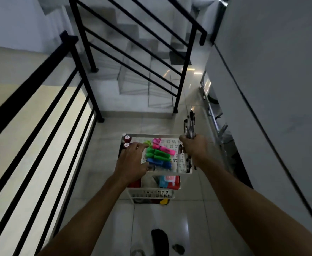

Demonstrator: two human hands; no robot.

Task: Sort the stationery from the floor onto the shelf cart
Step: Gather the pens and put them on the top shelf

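A white shelf cart (183,171) stands on the tiled floor below me. Its top tray holds green, blue and pink highlighters (158,154) in the middle and two small red-capped bottles (127,141) at the far left corner. My left hand (132,160) rests over the tray's left side, fingers spread and reaching to the highlighters. My right hand (194,145) hovers above the tray's right edge and grips a bundle of dark pens (189,124) pointing upward. More pens (188,159) lie along the tray's right side. The lower shelf holds red and blue packs (169,181).
A black stair railing (88,71) runs along the left and behind the cart, with steps beyond. A grey wall (271,80) and a folded metal ladder (216,115) stand to the right. Dark objects (159,241) lie on the floor near my feet.
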